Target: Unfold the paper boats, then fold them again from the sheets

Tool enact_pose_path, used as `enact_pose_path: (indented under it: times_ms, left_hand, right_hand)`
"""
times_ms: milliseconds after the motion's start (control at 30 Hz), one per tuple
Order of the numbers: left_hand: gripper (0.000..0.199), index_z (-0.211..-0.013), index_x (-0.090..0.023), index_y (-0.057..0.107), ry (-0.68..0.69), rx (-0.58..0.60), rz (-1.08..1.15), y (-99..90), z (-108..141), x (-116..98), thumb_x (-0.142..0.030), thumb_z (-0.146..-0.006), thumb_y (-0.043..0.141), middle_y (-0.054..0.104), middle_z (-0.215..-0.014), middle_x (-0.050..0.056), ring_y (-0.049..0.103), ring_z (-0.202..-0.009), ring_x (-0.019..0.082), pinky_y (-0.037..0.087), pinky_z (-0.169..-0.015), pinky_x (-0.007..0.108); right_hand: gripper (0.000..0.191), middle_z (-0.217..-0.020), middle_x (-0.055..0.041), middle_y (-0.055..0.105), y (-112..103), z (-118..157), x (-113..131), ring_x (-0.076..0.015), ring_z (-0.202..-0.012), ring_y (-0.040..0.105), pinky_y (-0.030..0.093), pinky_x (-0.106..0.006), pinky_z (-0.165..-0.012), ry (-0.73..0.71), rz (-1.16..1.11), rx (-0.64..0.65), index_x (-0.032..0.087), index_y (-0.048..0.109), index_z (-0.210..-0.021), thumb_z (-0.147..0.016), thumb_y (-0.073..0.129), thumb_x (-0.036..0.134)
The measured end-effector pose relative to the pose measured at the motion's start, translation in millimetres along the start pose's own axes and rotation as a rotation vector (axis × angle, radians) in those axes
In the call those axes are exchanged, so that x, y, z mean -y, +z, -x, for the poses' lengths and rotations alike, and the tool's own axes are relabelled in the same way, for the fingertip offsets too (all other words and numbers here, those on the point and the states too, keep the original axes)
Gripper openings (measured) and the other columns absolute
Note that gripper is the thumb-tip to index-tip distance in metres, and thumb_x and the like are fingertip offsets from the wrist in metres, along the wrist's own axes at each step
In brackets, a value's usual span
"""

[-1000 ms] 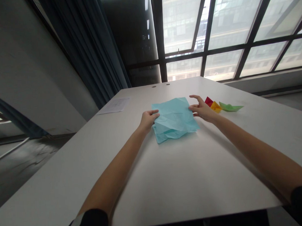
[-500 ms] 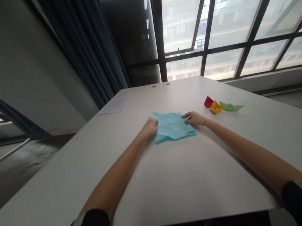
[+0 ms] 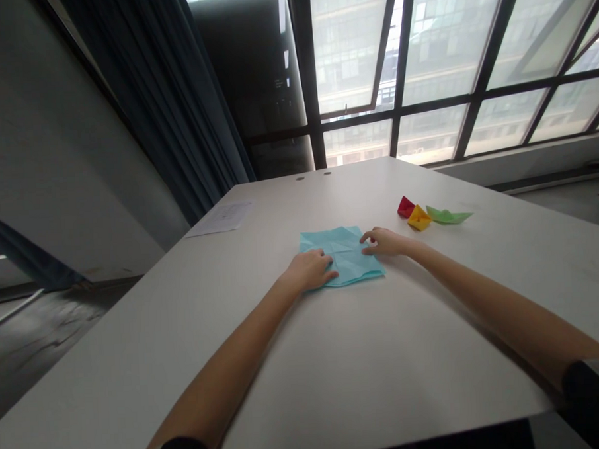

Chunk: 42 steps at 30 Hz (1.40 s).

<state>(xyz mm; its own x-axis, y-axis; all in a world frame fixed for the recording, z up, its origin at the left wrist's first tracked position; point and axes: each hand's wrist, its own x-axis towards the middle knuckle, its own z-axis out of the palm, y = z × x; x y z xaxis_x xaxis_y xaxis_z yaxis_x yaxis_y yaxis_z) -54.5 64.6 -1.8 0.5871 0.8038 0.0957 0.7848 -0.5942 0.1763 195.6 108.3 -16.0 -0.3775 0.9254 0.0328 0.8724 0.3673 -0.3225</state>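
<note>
A creased sheet of light blue paper [image 3: 348,252], folded into a rough square, lies on the white table [image 3: 306,370]. My left hand [image 3: 309,270] rests on its left side with the fingers spread over the surface. At the right edge of the paper is my right hand [image 3: 383,241], its thumb and index finger apart and touching or just above the sheet. Layers of the fold show along the near edge.
Right of the paper sit a red folded paper piece [image 3: 406,207], a yellow one [image 3: 419,218] and a green paper boat [image 3: 448,215]. A printed white sheet [image 3: 222,218] lies at the table's left edge. Windows [image 3: 436,60] and a dark blue curtain [image 3: 174,91] stand behind.
My left hand has moved from the paper's left edge inward onto its surface, and its fingers have spread. The near edge lies flatter. My right hand stays at the right edge.
</note>
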Motion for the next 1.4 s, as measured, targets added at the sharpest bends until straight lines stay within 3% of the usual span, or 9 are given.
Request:
enact_pose_path:
  times_ms: [100,233,567,667,767,933,1033,1233,1400]
  left_hand:
    - [0.059,-0.115,-0.022,0.052,-0.031,0.159,-0.147,-3.2,3.3,-2.8,-0.063,-0.073,0.043,0.053,-0.113,0.012,0.053,-0.100,0.028,0.044,-0.077,0.037]
    - [0.070,-0.128,-0.025,0.038,-0.039,0.221,-0.199,-6.9,6.4,-4.6,-0.068,-0.074,0.036,0.047,-0.122,0.013,0.048,-0.107,0.029,0.044,-0.080,0.038]
    - [0.074,-0.128,-0.028,0.040,-0.119,0.303,-0.197,-17.1,10.1,-7.4,-0.072,-0.068,0.039,0.048,-0.120,0.013,0.050,-0.104,0.032,0.044,-0.077,0.042]
    - [0.073,-0.124,-0.027,0.045,-0.124,0.283,-0.203,-19.4,10.0,-9.5,-0.072,-0.066,0.042,0.051,-0.118,0.013,0.052,-0.101,0.033,0.044,-0.076,0.043]
    - [0.062,-0.115,-0.023,0.053,-0.164,0.119,-0.175,-21.1,7.5,-12.9,-0.067,-0.073,0.038,0.056,-0.112,0.013,0.054,-0.100,0.032,0.044,-0.076,0.041]
    - [0.054,-0.113,-0.020,0.052,-0.272,-0.171,0.163,-22.0,0.9,-12.5,-0.060,-0.080,0.037,0.063,-0.101,0.009,0.060,-0.088,0.023,0.045,-0.071,0.030]
    - [0.060,-0.116,-0.019,0.048,-0.290,-0.261,0.403,-21.0,-2.5,-10.3,-0.062,-0.074,0.046,0.064,-0.097,0.008,0.062,-0.080,0.019,0.046,-0.065,0.026]
    - [0.038,-0.100,-0.015,0.053,-0.242,-0.258,0.802,-21.0,-7.0,-14.8,-0.044,-0.075,0.056,0.064,-0.086,0.006,0.060,-0.060,0.012,0.043,-0.045,0.019]
    - [0.027,-0.095,-0.014,0.057,-0.143,-0.248,0.807,-17.2,-8.2,-16.8,-0.029,-0.072,0.060,0.064,-0.078,0.004,0.060,-0.061,0.012,0.045,-0.047,0.019]
  right_hand:
    - [0.038,-0.097,-0.0108,0.058,-11.3,3.6,-22.5,-0.0202,-0.083,0.058,0.043,-0.030,-0.077,0.075,0.061,-0.111,0.018,0.059,-0.107,-0.076,0.056,0.040]
    - [0.034,-0.113,-0.0135,0.053,-28.2,13.2,-59.8,-0.0233,-0.086,0.058,0.044,-0.032,-0.069,0.358,0.219,-0.281,0.020,0.057,-0.105,-0.075,0.057,0.035]
    - [0.014,-0.082,-0.0186,0.062,-32.3,32.7,-87.3,-0.0280,-0.071,0.060,0.041,-0.034,-0.053,0.520,0.300,-0.265,0.012,0.060,-0.085,-0.073,0.054,0.017]
    - [0.017,-0.086,-0.0185,0.064,-37.8,27.6,-77.7,-0.0288,-0.074,0.061,0.043,-0.034,-0.055,0.486,0.294,-0.247,0.012,0.062,-0.086,-0.072,0.055,0.018]
    - [0.023,-0.092,-0.0125,0.066,-48.4,23.2,-53.2,-0.0258,-0.082,0.061,0.045,-0.031,-0.063,0.374,0.268,-0.247,0.016,0.062,-0.094,-0.072,0.055,0.020]
    - [0.017,-0.093,-0.0073,0.065,-55.7,24.8,10.6,-0.0190,-0.082,0.060,0.046,-0.029,-0.072,-0.236,0.046,-0.258,0.017,0.061,-0.090,-0.078,0.049,0.023]
    - [0.014,-0.089,-0.0067,0.065,-49.8,28.7,41.6,-0.0182,-0.078,0.060,0.046,-0.030,-0.071,-0.395,0.015,-0.215,0.017,0.061,-0.086,-0.078,0.049,0.020]
    - [0.018,-0.087,-0.0062,0.065,-40.5,38.3,67.8,-0.0176,-0.075,0.060,0.044,-0.028,-0.068,-0.451,-0.049,-0.136,0.018,0.058,-0.088,-0.081,0.050,0.032]
    - [0.032,-0.081,-0.0026,0.067,-40.5,42.3,72.2,-0.0160,-0.066,0.059,0.040,-0.026,-0.060,-0.311,-0.038,-0.162,0.021,0.054,-0.104,-0.085,0.043,0.044]
